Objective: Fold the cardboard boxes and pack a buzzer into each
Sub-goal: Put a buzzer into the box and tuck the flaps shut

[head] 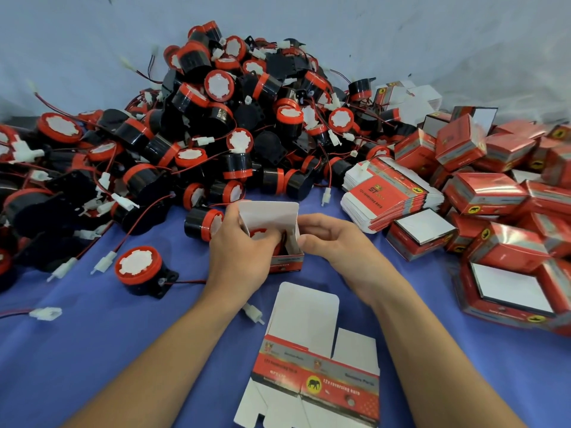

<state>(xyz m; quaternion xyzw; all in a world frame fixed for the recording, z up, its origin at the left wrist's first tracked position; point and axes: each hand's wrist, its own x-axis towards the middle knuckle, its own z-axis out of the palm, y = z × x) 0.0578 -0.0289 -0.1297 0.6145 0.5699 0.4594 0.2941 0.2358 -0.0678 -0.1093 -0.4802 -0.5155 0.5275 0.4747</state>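
— Near edge of the table (92,350)?
— Flat blank (312,366), not yet folded.
— Mid-table?
— Open box (285,262), buzzer (259,233) already inside, lid up. Gripped by left hand (244,254), fingers curled in; clasped by right hand (336,242).
— Farther?
— Closed boxes (494,196) along the right edge; flat stack (386,193), loose buzzers (216,118) at the far edge. Probably plenty left.

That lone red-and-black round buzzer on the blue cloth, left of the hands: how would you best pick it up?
Grip the red-and-black round buzzer across its red rim, from above: its white face points up, leaving the sides free. Avoid the black bracket at its lower right.
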